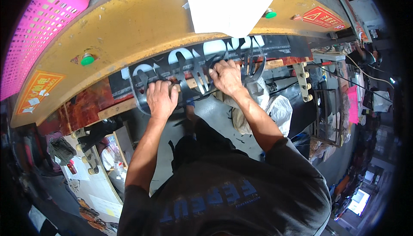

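Observation:
A dark sheet (188, 81) with curved openings and narrow looping strips lies across the work surface, and its near part hangs over the wooden edge. My left hand (161, 100) is closed on the left part of this cut-out sheet, knuckles up. Farther right, my right hand (226, 77) grips another stretch of it with bent fingers. White curved shapes (144, 69) show through or beside the openings. The fingertips of both hands are hidden under the material.
Beyond the hands runs a yellow machine beam (142, 18) with a green button (87, 59) and another green button (270, 13). White paper (215, 3) hangs over it. A pink basket (47, 20) stands far left. White sacks (278, 113) are on the floor at right; a cluttered table (92, 186) is at left.

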Demonstrator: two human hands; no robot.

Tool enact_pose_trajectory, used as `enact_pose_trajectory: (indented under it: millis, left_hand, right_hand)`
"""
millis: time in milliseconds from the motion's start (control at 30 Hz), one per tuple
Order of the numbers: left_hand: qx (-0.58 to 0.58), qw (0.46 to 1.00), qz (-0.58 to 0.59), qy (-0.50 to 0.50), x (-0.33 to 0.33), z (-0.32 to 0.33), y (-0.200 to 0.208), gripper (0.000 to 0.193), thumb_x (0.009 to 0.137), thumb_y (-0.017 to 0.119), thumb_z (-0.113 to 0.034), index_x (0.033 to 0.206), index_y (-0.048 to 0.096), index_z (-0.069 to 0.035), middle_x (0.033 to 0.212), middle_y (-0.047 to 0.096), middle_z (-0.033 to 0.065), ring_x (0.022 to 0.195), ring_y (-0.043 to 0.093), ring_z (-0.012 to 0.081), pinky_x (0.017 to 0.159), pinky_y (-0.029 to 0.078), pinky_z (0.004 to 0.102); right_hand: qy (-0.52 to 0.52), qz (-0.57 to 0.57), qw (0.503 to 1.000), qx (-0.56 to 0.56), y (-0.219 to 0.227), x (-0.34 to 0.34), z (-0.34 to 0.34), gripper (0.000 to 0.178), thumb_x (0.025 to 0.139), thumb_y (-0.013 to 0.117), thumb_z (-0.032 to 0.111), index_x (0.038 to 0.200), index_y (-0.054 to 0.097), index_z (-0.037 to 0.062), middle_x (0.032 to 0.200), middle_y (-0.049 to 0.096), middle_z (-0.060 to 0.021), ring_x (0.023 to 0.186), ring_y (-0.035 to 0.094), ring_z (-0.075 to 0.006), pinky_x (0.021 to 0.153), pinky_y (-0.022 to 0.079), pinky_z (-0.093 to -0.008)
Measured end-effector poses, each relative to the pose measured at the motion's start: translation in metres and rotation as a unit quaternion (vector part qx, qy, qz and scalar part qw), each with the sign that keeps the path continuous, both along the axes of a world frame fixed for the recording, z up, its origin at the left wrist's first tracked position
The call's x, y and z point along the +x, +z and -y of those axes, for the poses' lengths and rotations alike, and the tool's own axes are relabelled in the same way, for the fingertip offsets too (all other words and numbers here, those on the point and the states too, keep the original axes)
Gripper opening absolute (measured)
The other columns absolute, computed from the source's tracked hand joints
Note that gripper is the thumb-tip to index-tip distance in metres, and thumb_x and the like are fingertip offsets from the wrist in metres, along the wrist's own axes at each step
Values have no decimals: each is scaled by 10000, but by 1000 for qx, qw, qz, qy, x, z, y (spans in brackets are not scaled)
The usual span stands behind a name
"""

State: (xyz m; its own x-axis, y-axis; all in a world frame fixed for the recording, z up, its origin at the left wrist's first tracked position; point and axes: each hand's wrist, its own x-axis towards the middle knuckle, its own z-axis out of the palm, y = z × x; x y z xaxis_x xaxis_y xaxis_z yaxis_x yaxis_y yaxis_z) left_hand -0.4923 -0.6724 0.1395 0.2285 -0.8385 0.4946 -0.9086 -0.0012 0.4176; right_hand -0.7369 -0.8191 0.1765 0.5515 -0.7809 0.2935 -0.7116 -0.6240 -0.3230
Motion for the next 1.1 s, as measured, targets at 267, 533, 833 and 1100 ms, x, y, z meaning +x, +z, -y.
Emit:
enact_pose_trajectory:
  millis: [267,533,833,1100]
  left_hand:
    - [-72,972,-223,-5,-41,-76,52,79,1000,612,-46,1030,676,-11,1017,680,169,942,631,364,885,513,456]
    - [-46,984,-174,-21,-79,-93,4,90,951,613,-80,887,623,-17,882,628,183,831,593,424,765,489,528]
    - [-68,983,-168,-14,-113,-146,-5,63,909,661,-62,867,632,-27,870,639,153,822,604,380,743,503,494]
    - [-57,987,-152,-6,-116,-146,-1,83,901,680,-74,845,640,-27,846,634,146,825,609,377,748,510,490]
  right_hand:
    - [-48,75,981,173,87,-36,-66,377,948,753,337,1204,787,62,1211,741,-235,1176,696,-399,1049,537,-474]
    - [6,-46,998,46,3,54,-112,838,693,866,417,1480,658,219,1611,364,-291,1410,320,-614,1165,333,-670]
    - [-8,361,754,548,89,-48,-78,661,760,856,159,1387,725,-5,1258,736,-125,1172,686,-220,1038,530,-335]
    - [-56,72,992,92,41,-61,-101,730,674,821,378,1335,762,74,1565,552,-169,1412,463,-433,1184,418,-524]
